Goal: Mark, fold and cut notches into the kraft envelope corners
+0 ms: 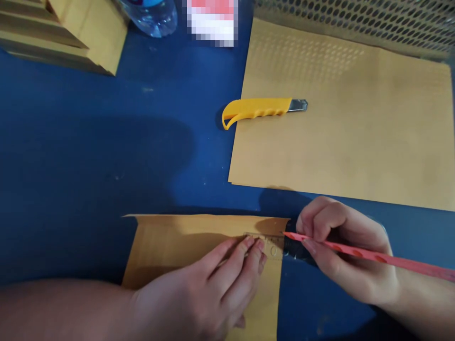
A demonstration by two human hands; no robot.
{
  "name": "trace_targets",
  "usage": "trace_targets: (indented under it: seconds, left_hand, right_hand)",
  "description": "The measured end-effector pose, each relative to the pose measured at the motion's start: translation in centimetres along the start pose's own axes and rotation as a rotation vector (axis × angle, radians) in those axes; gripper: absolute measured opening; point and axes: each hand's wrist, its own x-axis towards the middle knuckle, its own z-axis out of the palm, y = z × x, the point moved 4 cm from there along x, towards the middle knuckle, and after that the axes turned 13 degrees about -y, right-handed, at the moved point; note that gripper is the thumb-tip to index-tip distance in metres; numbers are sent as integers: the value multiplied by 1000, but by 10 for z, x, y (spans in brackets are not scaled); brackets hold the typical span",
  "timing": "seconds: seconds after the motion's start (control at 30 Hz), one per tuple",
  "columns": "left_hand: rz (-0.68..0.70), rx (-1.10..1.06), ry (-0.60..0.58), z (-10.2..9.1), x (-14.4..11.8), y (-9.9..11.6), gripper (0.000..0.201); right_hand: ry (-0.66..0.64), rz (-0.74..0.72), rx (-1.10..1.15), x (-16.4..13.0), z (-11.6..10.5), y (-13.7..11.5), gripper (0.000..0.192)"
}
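head view: l. hand (220,289), fingers extended, presses clear ruler (273,251) onto brown paper (159,246) on blue table (202,156); r. hand (366,237) grips red pencil (408,264), tip by paper's edge. it's prob. marking step; next move seems to need steady ruler.

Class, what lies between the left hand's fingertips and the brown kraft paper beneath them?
The head view shows a transparent ruler between the left hand and the kraft paper.

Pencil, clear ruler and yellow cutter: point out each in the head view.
Pencil (369,255): head view, on the pink shaft, around mid-length of what shows.
Clear ruler (277,251): head view, on its uncovered see-through part.
Yellow cutter (261,107): head view, on the handle, not the blade.
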Motion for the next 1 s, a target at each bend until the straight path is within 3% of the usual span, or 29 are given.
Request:
trace_targets:
  seconds: [0.27,0.63,1.0]
  left_hand:
    - [10,45,7,1,-2,2,57]
    - [14,67,-3,-4,1,0,52]
    - [16,-29,-36,0,2,-1,48]
  right_hand:
    - [-154,-83,-96,0,9,-3,24]
    - [-142,-49,-202,7,19,-5,28]
    - [-93,13,-172,11,14,-3,27]
